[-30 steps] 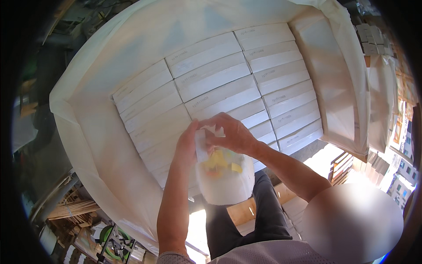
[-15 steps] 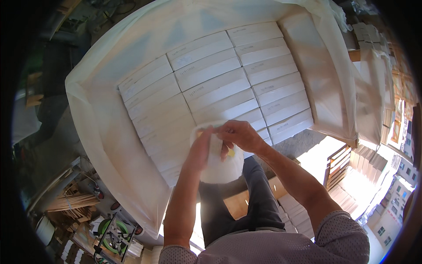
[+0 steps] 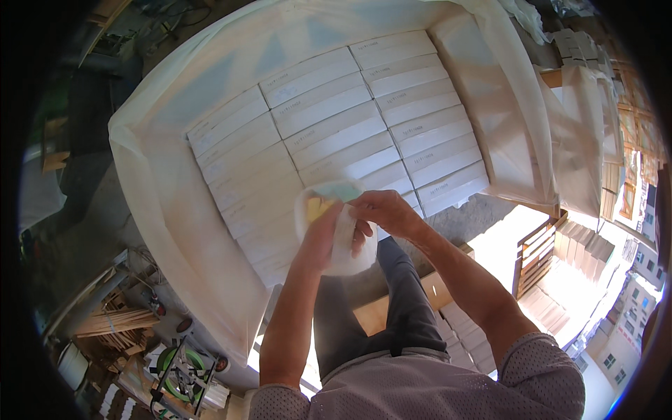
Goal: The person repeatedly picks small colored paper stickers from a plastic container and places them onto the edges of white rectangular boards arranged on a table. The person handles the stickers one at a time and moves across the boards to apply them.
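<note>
In front of my body, between my two hands, is a white, rounded, translucent thing (image 3: 344, 260) that looks like a plastic bag. Something yellow (image 3: 317, 208) and a pale green patch show inside its upper part. My left hand (image 3: 323, 234) is closed on its left side, fingers partly hidden. From the right, my right hand (image 3: 383, 211) pinches its upper edge, the other fingers curled against it. Beyond the hands lie rows of long white boxes (image 3: 336, 143), packed side by side in three columns.
Cloudy plastic sheeting (image 3: 164, 231) stands up around the boxes on several sides. Slatted wood (image 3: 535, 255) and stacked flat pieces are at the right. A frame with a green wheel (image 3: 180, 372) and bundled wood strips (image 3: 115, 322) lie lower left.
The white bag-like thing has tipped, so more of its yellow and green inside shows. Both hands keep hold of it, nearly in place. The view has shifted slightly.
</note>
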Available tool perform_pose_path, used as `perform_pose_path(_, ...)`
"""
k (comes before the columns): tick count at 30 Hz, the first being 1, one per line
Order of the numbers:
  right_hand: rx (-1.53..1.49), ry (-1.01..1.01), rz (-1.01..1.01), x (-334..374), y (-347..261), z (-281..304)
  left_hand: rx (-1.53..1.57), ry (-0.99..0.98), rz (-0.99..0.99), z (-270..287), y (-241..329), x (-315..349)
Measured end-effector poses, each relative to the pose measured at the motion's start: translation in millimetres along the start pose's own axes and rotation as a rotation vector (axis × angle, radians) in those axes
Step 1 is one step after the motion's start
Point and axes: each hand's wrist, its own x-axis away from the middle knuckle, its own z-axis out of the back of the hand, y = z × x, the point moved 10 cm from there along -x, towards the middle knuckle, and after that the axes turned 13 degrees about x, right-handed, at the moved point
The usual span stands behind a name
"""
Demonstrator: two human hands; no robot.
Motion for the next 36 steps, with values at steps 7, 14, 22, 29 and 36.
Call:
perform_pose_path(7, 0.091, 0.36, 0.03, 25, -16, 25, 0.027, 0.05, -0.055, 3, 0, 8)
perform_pose_path(14, 0.08, 0.188, -0.046, 26, -9, 8, -0.314, 0.222, -0.124, 13, 10, 18)
perform_pose_path(22, -0.502, 0.001, -0.098, 26, 5, -6, -0.275, 0.177, -0.161, 9, 18, 27)
perform_pose_path(29, -0.488, -0.039, -0.121, 23, 7, -11, -0.352, 0.222, -0.135, 9, 19, 28)
perform_pose_path(36, -0.359, 0.003, -0.143, 23, 6, -8, -0.438, 0.282, -0.132, 12, 20, 28)
